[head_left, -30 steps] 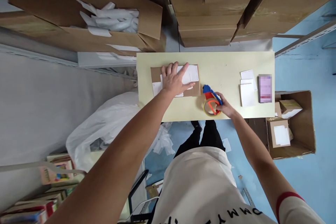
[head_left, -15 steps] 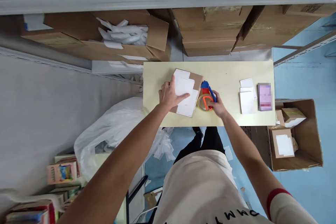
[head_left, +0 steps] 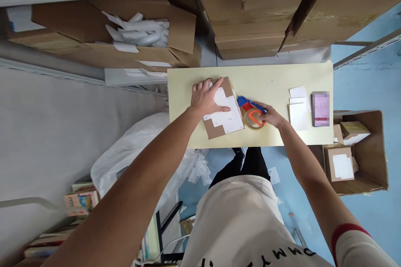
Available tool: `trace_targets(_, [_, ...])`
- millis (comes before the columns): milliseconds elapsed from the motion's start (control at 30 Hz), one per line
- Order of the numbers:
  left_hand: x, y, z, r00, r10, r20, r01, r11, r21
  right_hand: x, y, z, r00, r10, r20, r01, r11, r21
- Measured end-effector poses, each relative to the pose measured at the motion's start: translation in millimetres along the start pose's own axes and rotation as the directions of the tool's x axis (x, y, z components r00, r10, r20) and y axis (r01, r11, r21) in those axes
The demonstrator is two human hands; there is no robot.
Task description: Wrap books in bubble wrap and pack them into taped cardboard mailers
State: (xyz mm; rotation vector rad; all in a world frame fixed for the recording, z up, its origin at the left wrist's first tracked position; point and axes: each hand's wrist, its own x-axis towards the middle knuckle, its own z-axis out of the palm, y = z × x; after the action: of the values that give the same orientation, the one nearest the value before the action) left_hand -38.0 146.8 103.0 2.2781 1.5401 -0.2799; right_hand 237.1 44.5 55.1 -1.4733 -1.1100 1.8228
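Note:
A small cardboard box (head_left: 230, 88) with white paper labels on its top lies tilted on the cream table (head_left: 278, 81). My left hand (head_left: 206, 99) rests on the box's left side and top, fingers spread and thumb stretched across the labels. My right hand (head_left: 270, 113) grips a blue and red tape dispenser (head_left: 247, 104) with an orange hub and a roll of tape. The dispenser's blue head is close to the box's right edge; whether tape touches the box I cannot tell.
White cards (head_left: 298, 114) and a purple pack (head_left: 321, 108) lie at the table's right. Beside it stands a large open carton (head_left: 372, 150) with small boxes. Behind are shelved cartons (head_left: 250, 21). A white plastic bag (head_left: 131, 146) and books (head_left: 81, 200) are at lower left.
The box has turned on the table, and my left hand has shifted toward its far edge. My right hand has moved right, turning the tape dispenser with it. The camera view has shifted slightly.

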Motion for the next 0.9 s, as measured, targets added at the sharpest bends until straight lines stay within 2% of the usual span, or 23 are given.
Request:
trace_targets(67, [-0.3,1.3,-1.4,1.0,-0.006,0.002,0.006,1.0,0.006,-39.8,25.8,5.1,0.998,0.049,0.03,-0.049,0.999,0.007])
trace_targets(167, [1.5,3.5,-2.2,1.0,0.0,-0.009,0.0,1.0,-0.009,-91.2,63.6,30.4,0.985,0.172,-0.031,-0.169,0.982,0.088])
trace_targets(200, [1.6,4.3,-1.5,1.0,-0.005,-0.017,0.005,1.0,-0.021,-101.0,72.4,41.8,0.979,0.192,-0.066,-0.183,0.975,0.125])
trace_targets(267, [-1.2,5.5,1.5,0.997,-0.061,-0.042,0.059,0.997,-0.056,-106.2,80.8,62.6,0.975,0.169,-0.145,-0.136,0.968,0.211])
trace_targets(367, [-15.2,6.0,7.8,0.957,-0.276,-0.089,0.264,0.956,-0.127,-82.1,70.1,71.5,0.958,0.12,-0.261,-0.039,0.954,0.296])
trace_targets(433, [-28.2,5.9,11.3,0.913,-0.394,-0.109,0.377,0.914,-0.149,-51.9,50.6,58.9,0.958,0.109,-0.266,-0.028,0.956,0.293])
trace_targets(467, [-34.1,6.3,12.4,0.905,-0.409,-0.115,0.393,0.909,-0.141,-34.8,38.6,48.9,0.963,0.119,-0.242,-0.046,0.957,0.286])
trace_targets(500, [-38.6,7.1,13.1,0.913,-0.391,-0.119,0.377,0.918,-0.123,-17.2,26.0,38.3,0.971,0.142,-0.192,-0.086,0.958,0.274])
trace_targets(567, [-42.5,10.5,13.8,0.954,-0.276,-0.118,0.269,0.96,-0.076,16.2,1.8,19.5,0.974,0.215,-0.07,-0.196,0.958,0.207])
trace_targets(633, [-39.9,15.8,14.4,0.984,-0.147,-0.106,0.141,0.988,-0.054,42.9,-15.9,9.1,0.979,0.203,-0.017,-0.2,0.973,0.111])
trace_targets(700, [-34.5,20.9,15.5,0.991,-0.079,-0.108,0.073,0.996,-0.06,58.9,-22.6,7.2,0.989,0.148,0.016,-0.149,0.988,0.038])
trace_targets(800, [-28.5,23.9,18.3,0.988,-0.082,-0.13,0.072,0.994,-0.086,56.1,-11.9,9.8,0.995,0.08,0.051,-0.078,0.997,-0.028])
trace_targets(900, [-27.3,22.3,21.3,0.984,-0.101,-0.143,0.086,0.991,-0.105,19.5,12.1,10.8,0.995,0.074,0.063,-0.066,0.99,-0.123])
